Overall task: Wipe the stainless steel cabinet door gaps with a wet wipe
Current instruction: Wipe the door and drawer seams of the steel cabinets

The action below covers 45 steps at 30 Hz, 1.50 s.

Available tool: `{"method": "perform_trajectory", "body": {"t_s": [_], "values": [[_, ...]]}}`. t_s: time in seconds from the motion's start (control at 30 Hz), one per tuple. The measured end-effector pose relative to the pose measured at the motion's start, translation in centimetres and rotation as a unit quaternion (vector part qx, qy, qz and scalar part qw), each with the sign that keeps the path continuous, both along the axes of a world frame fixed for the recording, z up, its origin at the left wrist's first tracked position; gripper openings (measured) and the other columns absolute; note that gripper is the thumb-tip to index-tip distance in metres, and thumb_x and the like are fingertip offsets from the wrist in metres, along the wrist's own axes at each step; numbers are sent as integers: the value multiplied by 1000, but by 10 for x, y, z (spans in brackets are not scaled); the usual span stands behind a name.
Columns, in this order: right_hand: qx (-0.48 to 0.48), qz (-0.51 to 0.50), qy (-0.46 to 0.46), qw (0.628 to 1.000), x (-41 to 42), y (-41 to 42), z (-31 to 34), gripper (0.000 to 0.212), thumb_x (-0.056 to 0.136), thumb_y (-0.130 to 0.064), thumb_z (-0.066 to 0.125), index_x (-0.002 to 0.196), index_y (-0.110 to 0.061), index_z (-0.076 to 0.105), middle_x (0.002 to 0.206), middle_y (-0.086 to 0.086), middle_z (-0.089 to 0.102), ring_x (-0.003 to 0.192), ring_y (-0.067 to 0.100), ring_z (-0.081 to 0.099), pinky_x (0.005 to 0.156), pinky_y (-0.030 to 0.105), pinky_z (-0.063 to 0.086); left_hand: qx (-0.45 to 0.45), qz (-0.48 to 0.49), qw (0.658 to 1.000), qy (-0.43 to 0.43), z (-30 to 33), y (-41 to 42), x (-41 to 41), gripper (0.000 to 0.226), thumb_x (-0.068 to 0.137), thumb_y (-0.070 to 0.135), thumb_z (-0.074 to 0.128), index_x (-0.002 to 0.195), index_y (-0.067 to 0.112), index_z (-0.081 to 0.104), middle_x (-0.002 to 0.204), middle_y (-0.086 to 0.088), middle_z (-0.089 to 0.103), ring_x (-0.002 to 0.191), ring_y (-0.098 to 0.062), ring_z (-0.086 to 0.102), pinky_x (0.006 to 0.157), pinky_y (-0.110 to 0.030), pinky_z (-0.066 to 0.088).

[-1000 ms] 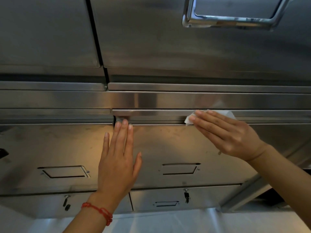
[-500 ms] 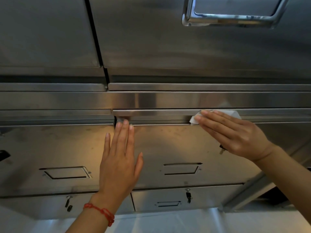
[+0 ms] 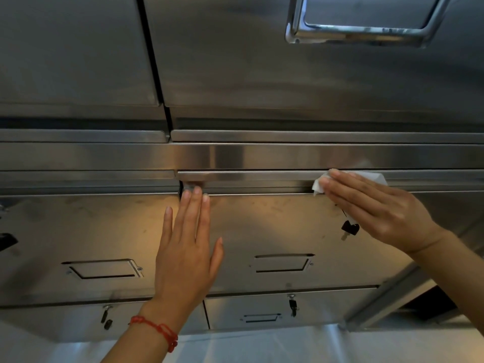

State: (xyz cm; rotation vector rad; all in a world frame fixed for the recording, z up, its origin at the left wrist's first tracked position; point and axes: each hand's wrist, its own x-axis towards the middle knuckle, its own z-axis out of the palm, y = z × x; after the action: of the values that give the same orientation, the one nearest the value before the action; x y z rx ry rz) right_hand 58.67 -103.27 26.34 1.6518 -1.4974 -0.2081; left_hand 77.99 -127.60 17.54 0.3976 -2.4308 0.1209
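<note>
Here the right hand (image 3: 379, 213) lies flat, fingers straight and together, pressing a white wet wipe (image 3: 320, 185) against the horizontal gap (image 3: 262, 193) that runs along the top edge of a brushed steel cabinet door (image 3: 275, 231). The wipe is crumpled and soft, peeping out beyond the fingertips on the left and above the knuckles on the right. The gap's long axis runs left to right, and the stretch between the two hands lies to the left of the wipe, so I judge the wiping must travel along that line, not across it.

The left hand (image 3: 187, 247) is spread flat on the same door, fingers straight, holding nothing, its fingertips just under the gap's left end where a dark vertical slit (image 3: 180, 189) divides this door from its neighbour. A red string bracelet (image 3: 157, 331) circles that wrist.

Everything around is stainless steel, satin and streaky, throwing back a warm glow. Recessed label holders (image 3: 282, 263) sit in the door faces; a small black key (image 3: 349, 227) hangs just below the right hand. A polished handle (image 3: 361, 30) gleams on the upper door.
</note>
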Motion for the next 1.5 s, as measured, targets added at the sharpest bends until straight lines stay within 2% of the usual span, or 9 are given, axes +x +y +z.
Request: {"method": "perform_trajectory", "body": {"t_s": [0.2,0.4,0.5,0.67,1.07,1.33,1.5], "values": [[-15,30,8,999,3,-14,2,27,97,6,39,114,5,60,119,20,60,113,33,55,92,49,43,6,5,1000,-4,0,3,-1,64,89,33,34,141,-4,24,148,-24,28,139,-32,19,114,-44,10],[-15,-5,-2,1000,-3,7,0,25,92,8,47,112,7,62,119,23,60,109,38,58,87,52,49,-4,3,1000,-8,1,0,0,64,88,33,34,141,-2,24,148,-23,28,138,-31,20,113,-44,10],[-14,2,8,1000,0,0,0,28,86,9,52,112,6,63,118,22,60,110,36,58,89,50,47,-6,6,1000,-6,0,0,-1,64,89,33,35,141,-3,24,148,-23,28,139,-32,20,113,-45,11],[-12,2,6,1000,-5,6,1,27,95,8,42,112,6,63,120,22,60,111,36,57,91,50,46,-3,8,1000,-1,0,2,-1,64,89,33,35,141,-4,25,148,-24,28,139,-32,20,113,-45,11],[-27,-24,-4,999,0,11,-3,29,86,8,52,113,7,62,120,23,59,112,36,56,90,51,44,6,7,1000,0,3,5,-1,64,88,32,36,139,-8,32,147,-25,28,139,-32,19,114,-45,9],[-53,-9,-11,998,1,11,-4,27,93,9,43,113,7,61,122,21,56,113,34,54,92,50,43,36,7,999,25,5,19,-5,63,89,32,36,139,-5,34,149,-24,24,140,-32,16,114,-46,8],[-53,-9,-22,998,5,10,-3,29,84,9,54,111,7,64,119,21,60,110,35,58,91,48,46,26,-18,999,33,10,31,-11,61,89,30,38,140,-3,32,149,-21,26,140,-31,18,114,-46,9]]}}
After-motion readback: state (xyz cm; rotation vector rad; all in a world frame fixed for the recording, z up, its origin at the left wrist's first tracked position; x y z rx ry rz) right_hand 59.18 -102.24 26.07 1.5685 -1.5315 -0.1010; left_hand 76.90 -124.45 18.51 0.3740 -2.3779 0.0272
